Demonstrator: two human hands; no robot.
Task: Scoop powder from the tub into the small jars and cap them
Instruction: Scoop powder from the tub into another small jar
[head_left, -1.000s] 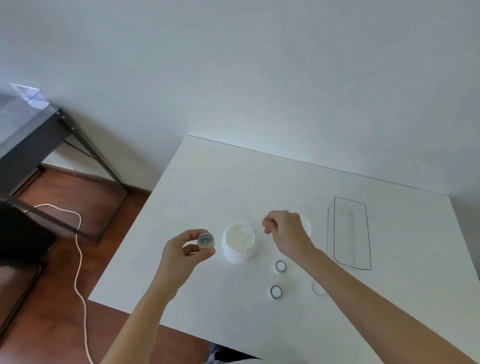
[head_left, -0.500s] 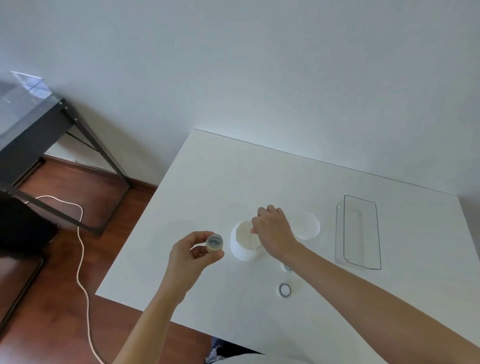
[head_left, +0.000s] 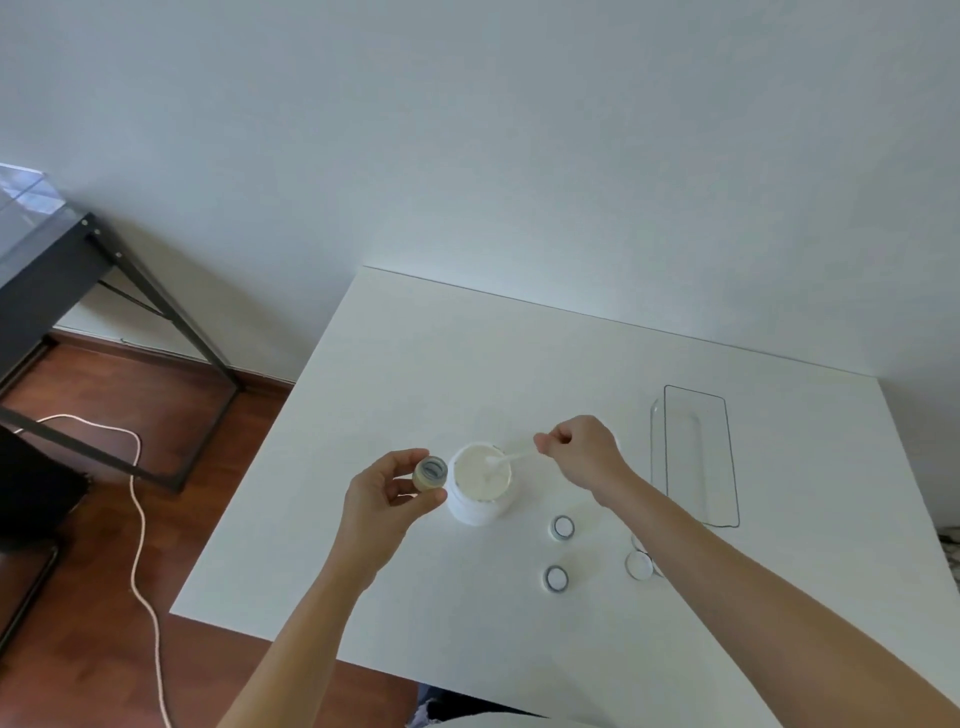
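held jar (head_left: 431, 472) left of tub (head_left: 480, 486) | tray (head_left: 696, 457) far right

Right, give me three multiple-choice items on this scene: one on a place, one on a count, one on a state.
1. Where is the scoop's tip?
A. inside the open tub
B. in the clear tray
C. on the floor

2. How many small jars stand on the table, not held?
A. none
B. two
C. six

3. What is the left hand doing?
A. lying flat on the table
B. holding a small jar beside the tub
C. gripping the tray

Answers:
1 A: the right hand pinches the scoop, whose end dips into the tub.
2 B: two small jars stand on the table.
3 B: the left hand grips a held jar just left of the tub.
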